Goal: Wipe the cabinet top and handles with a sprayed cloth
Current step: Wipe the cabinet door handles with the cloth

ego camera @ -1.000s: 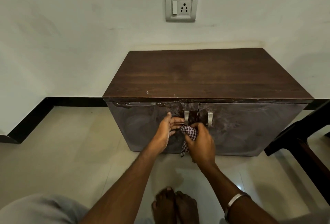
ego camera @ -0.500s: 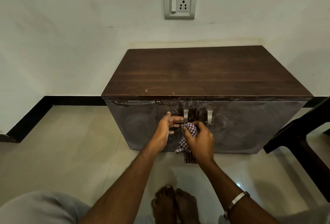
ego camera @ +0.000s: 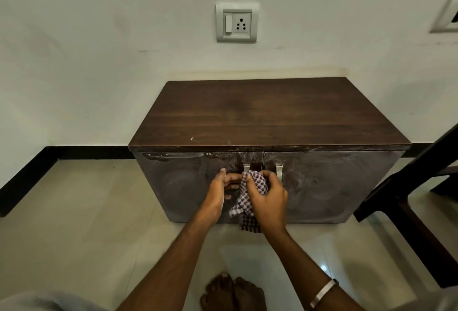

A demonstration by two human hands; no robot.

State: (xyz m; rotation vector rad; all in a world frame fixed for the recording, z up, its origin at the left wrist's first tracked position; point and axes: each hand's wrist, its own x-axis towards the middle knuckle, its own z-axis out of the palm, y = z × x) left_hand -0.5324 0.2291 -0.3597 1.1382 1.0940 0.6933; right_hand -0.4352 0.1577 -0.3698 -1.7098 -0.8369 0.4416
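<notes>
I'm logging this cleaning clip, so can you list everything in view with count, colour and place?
cabinet: one, dark brown wood, against the wall
handles: two, silver, at the top of the doors; left one partly behind the cloth
cloth: one, checked dark and white, at the left handle
socket: one, white, on the wall above the cabinet
chair: one, dark, partly in view at right
bangle: one, silver, on the right wrist
left hand: one, fingers at the door beside the cloth
right hand: one, grips the cloth
feet: two, bare, on the floor
</notes>
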